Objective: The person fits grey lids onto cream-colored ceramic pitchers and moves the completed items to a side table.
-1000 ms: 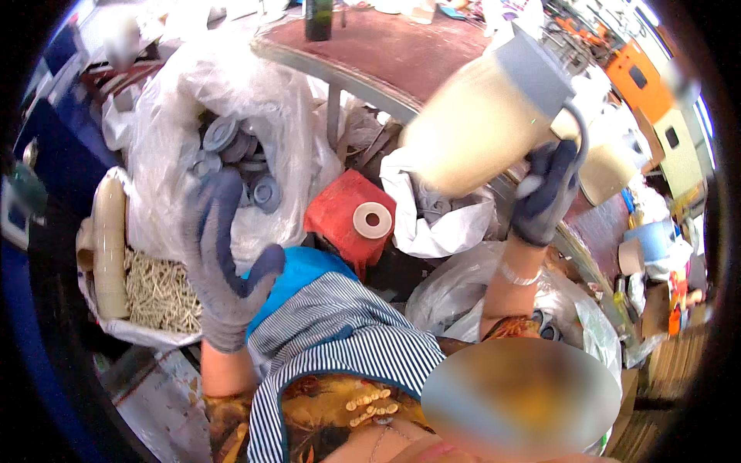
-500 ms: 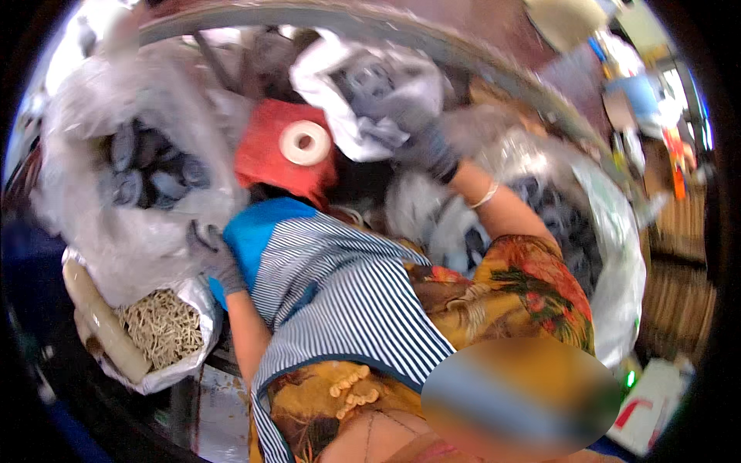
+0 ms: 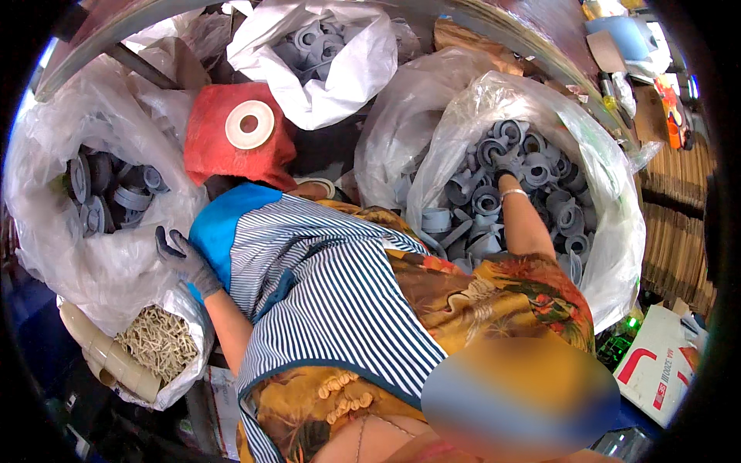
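My right hand (image 3: 507, 164) reaches down into a large clear plastic bag (image 3: 614, 170) at the right, among many grey ring-ended plastic fittings (image 3: 488, 202). Its gloved fingers are hidden by the fittings, so whether they grip one cannot be told. My left hand (image 3: 185, 261), in a grey glove, is open with its fingers apart and nothing in it. It hovers by the blue patch of my apron, next to a clear bag (image 3: 54, 224) of dark grey round caps (image 3: 127, 197).
A white sack (image 3: 359, 85) of grey fittings stands at the back. A cream ring (image 3: 249, 124) lies on a red cloth-covered block (image 3: 202, 147). Small beige pieces (image 3: 158, 339) and a beige tube (image 3: 116, 359) fill a sack at lower left. Stacked cardboard (image 3: 679, 231) stands far right.
My right hand has gone from the white sack at the back down into the clear bag on the right. My left hand stays near the apron, its fingers more spread. The view has shifted.
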Action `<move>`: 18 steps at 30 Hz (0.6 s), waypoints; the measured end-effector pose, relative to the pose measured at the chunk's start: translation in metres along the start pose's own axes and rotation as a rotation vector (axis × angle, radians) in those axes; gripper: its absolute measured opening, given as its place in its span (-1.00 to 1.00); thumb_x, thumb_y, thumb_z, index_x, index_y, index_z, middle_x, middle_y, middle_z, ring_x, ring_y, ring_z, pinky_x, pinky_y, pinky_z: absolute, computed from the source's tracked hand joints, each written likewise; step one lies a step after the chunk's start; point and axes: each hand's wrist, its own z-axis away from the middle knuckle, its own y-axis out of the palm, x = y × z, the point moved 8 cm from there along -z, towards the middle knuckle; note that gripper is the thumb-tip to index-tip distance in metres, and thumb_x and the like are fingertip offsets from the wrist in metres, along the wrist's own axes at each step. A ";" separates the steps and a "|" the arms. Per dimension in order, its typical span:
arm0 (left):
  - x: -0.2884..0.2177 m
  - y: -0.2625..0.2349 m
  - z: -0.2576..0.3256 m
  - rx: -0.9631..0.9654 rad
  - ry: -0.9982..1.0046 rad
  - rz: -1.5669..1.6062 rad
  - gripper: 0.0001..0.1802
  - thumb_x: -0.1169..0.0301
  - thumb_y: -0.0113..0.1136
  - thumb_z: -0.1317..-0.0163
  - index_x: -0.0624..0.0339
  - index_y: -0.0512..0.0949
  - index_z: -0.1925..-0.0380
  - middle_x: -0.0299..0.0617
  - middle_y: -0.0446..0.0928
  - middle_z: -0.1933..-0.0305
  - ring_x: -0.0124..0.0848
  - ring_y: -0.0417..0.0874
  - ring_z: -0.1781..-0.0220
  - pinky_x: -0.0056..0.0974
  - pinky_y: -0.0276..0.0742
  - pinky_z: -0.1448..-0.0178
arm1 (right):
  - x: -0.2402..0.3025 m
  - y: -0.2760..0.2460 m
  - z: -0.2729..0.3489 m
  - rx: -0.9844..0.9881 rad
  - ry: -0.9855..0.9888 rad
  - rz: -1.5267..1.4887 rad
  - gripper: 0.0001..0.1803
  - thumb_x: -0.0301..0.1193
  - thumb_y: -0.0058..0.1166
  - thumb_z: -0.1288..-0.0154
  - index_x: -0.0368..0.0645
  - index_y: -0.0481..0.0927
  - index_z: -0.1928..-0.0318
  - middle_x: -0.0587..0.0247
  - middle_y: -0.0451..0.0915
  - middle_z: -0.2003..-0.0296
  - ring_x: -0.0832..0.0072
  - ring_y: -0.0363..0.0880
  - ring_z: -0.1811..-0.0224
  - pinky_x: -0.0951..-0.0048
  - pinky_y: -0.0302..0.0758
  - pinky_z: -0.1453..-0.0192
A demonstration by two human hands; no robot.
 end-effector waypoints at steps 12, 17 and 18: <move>-0.123 -0.021 0.007 0.059 0.298 0.207 -0.53 0.38 0.14 -0.27 0.35 0.42 -0.16 0.11 0.47 -0.20 0.00 0.47 -0.22 -0.06 0.33 -0.32 | 0.222 -0.168 0.117 0.113 -1.236 -0.051 -0.61 -0.40 0.10 -0.13 0.05 0.62 -0.03 0.11 0.63 0.04 0.10 0.60 0.01 0.14 0.53 -0.05; -0.212 0.048 0.045 0.993 -0.658 1.402 -0.30 0.25 0.01 -0.43 0.04 -0.03 -0.48 0.04 0.21 -0.42 -0.07 0.46 -0.27 -0.10 0.41 -0.31 | 0.359 -0.217 0.352 -0.305 -1.699 -0.048 -0.42 -0.41 0.08 -0.07 0.06 0.51 -0.20 0.16 0.52 -0.12 0.22 0.58 0.06 0.21 0.50 -0.03; -0.217 0.055 0.044 0.995 -0.724 1.404 -0.27 0.14 0.04 -0.41 -0.05 -0.02 -0.47 0.06 0.23 -0.39 -0.04 0.45 -0.27 -0.05 0.45 -0.28 | 0.373 -0.214 0.387 -0.407 -1.719 -0.010 -0.43 -0.39 0.07 -0.08 0.06 0.51 -0.20 0.19 0.51 -0.14 0.28 0.57 0.10 0.21 0.49 0.01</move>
